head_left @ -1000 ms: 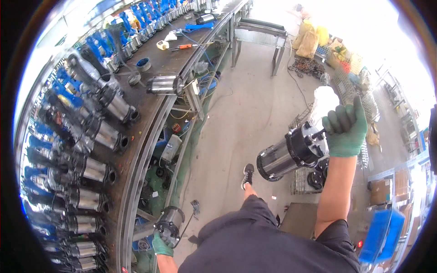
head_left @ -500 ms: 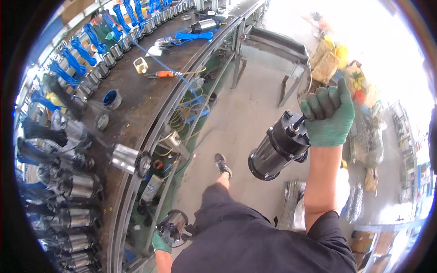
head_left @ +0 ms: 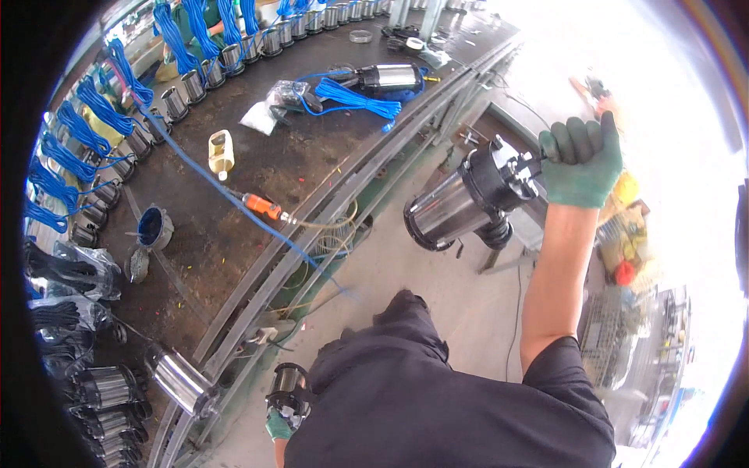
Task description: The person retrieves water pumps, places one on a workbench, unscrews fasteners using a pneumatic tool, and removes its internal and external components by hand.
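In the head view, the right hand (head_left: 581,160) clenches the dark handle (head_left: 534,164) of a steel-and-black pump (head_left: 456,207), tilted above the floor (head_left: 484,300). The left hand (head_left: 278,426) grasps a second pump (head_left: 289,381), low beside the bench (head_left: 273,168); there, a grey tub (head_left: 161,236) shows dark blue inside, near a pale bottle (head_left: 221,150).

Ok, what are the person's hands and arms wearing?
The right hand wears a green glove, darker over the fingers; the left hand wears green too. The right arm has a short dark sleeve; the left sleeve can't be made out.
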The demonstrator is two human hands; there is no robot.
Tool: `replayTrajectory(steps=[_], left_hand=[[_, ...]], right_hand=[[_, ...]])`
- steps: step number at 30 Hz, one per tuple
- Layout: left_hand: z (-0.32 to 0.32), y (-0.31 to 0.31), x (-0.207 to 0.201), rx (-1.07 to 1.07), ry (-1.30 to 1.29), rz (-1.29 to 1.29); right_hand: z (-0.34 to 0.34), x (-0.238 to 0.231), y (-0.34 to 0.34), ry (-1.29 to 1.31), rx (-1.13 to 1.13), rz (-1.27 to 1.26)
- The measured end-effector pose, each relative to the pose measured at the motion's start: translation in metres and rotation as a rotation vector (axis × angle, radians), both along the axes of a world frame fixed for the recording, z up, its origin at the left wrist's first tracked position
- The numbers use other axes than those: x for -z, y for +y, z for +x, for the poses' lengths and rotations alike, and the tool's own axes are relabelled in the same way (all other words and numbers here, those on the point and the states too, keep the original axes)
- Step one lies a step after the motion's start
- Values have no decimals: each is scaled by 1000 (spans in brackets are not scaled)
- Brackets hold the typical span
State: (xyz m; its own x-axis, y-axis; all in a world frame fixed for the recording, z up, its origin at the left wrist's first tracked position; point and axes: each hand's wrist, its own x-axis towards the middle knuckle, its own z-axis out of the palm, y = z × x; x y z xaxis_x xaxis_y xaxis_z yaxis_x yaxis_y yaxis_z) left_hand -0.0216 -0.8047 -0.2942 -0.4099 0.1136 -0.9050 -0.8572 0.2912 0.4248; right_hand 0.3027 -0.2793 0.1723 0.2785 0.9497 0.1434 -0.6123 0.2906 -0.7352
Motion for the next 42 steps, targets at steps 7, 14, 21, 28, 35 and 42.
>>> replayTrajectory(steps=[7, 14, 21, 28, 35, 42], left_hand=[[73, 152, -1, -205, 73, -63], [143, 273, -47, -378, 74, -104], [182, 361, -73, -417, 29, -92], [197, 484, -94, -352, -66, 68], [202, 696, -133, -252, -291, 475], [238, 1015, -245, -339, -881, 1039]], right_hand=[[4, 65, 247, 92, -308, 51], [1, 94, 435, 121, -363, -46], [-4, 115, 575, 89, -243, -95], [-8, 138, 652, 98, -153, -122], [-1, 171, 694, 195, -124, -150], [-27, 161, 720, 244, 2, -290]])
